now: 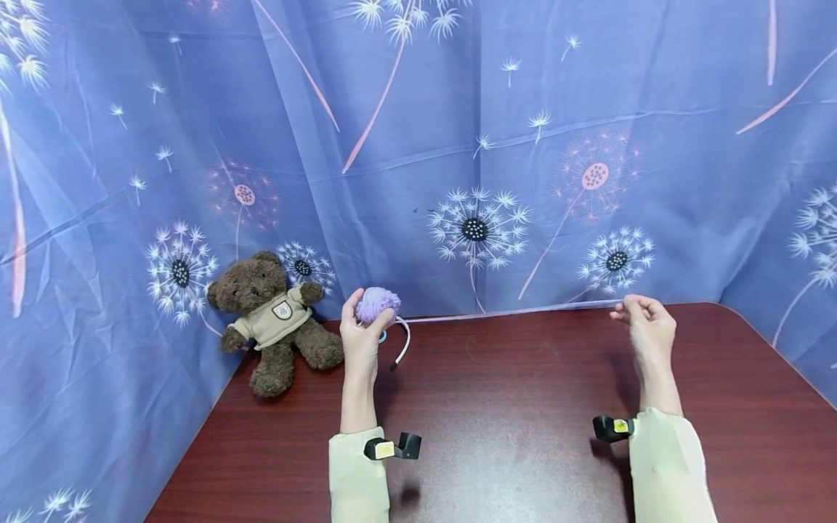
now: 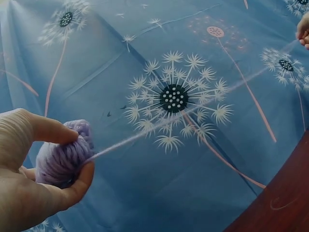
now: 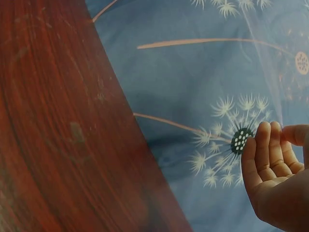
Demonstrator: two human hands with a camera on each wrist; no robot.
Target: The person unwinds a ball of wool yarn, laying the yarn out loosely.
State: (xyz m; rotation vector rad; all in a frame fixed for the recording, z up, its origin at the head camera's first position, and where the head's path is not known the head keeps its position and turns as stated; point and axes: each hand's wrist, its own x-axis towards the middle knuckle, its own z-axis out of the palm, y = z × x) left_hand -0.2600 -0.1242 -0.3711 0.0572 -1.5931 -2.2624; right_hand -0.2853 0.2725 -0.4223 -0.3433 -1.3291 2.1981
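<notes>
My left hand [image 1: 362,341] holds a ball of lilac yarn [image 1: 377,303] between fingers and thumb, above the table's back left. In the left wrist view, the fingers and thumb grip the wound ball [image 2: 63,159] from either side. A yarn strand [image 1: 510,313] runs from it, stretched nearly straight, across to my right hand [image 1: 652,330]. The right hand pinches the strand between thumb and index finger, with its other fingers bent. Below the ball hangs a thin white cord [image 1: 408,341] with a dark tip; where it attaches is hidden.
A brown teddy bear [image 1: 277,319] in a beige shirt sits at the table's left back edge. The dark red wooden table [image 1: 503,407] meets a blue dandelion-print curtain [image 1: 405,203] behind and at both sides. Each sleeve carries a black wrist mount [image 1: 408,445].
</notes>
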